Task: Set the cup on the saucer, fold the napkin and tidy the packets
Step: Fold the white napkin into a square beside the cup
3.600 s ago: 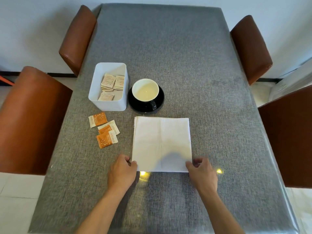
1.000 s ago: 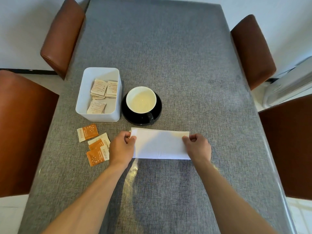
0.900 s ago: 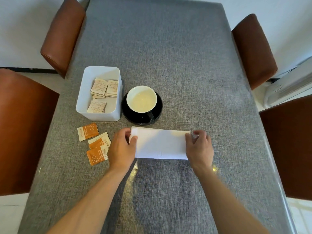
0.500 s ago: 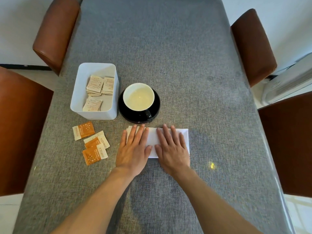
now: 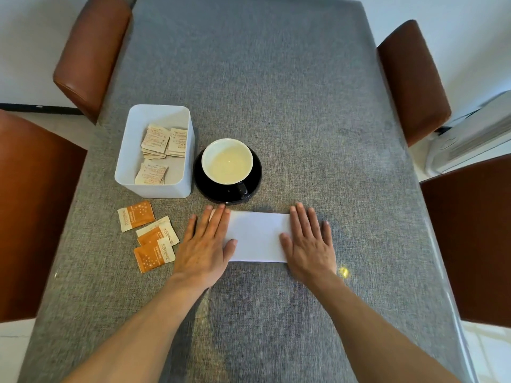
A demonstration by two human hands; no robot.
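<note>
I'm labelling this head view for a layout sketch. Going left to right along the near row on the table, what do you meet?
Orange packets → left hand → napkin → right hand. Both hands press flat on the napkin's ends.

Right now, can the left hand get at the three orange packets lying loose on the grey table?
Probably yes: the left hand lies flat on the white folded napkin, right beside the orange packets, with only bare tablecloth between them.

"taikoo" on the orange packets (image 5: pixel 154 255), print on box packets (image 5: pixel 154 139) illegible
</note>
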